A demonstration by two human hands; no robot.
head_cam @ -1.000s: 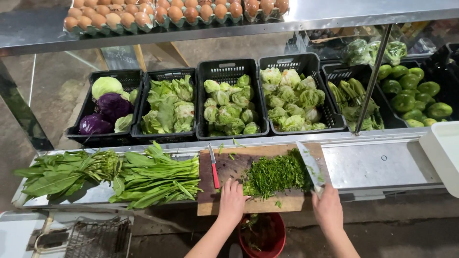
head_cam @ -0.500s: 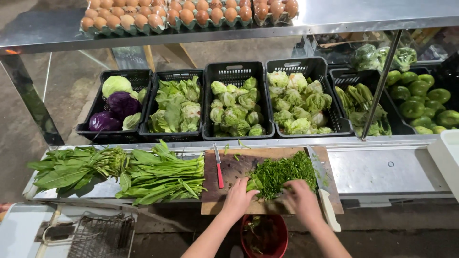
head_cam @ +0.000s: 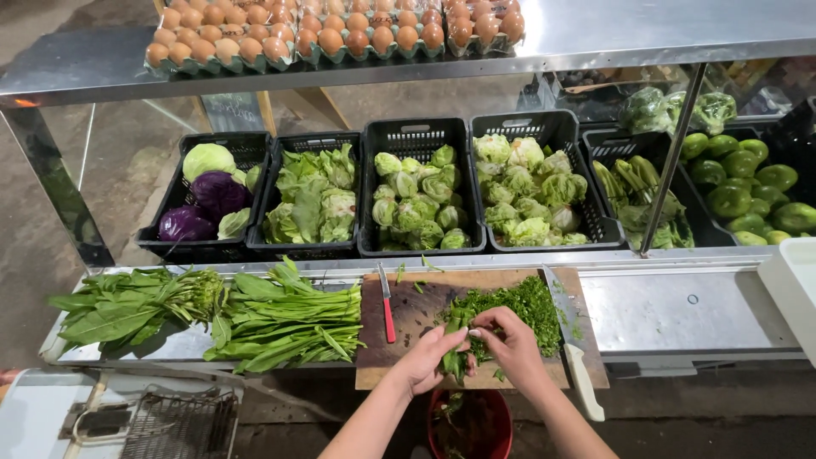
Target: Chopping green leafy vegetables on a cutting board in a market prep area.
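Head view: left hand (head_cam: 422, 361) and right hand (head_cam: 507, 348) both pinch one herb bunch (head_cam: 454, 361) at cutting board's (head_cam: 408, 310) near edge; stems run near-far; chopped herb pile (head_cam: 514, 306) just beyond.

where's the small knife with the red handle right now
In the head view the small red-handled knife lies on the left part of the wooden cutting board, left of the chopped green herbs and both hands, right of the leafy greens bunch.

My two bare hands, left (head_cam: 422, 361) and right (head_cam: 511, 347): no gloves, rings or watch visible. Forearms bare up to frame edge, no sleeves in view. Short nails, no bands or markings I can see.
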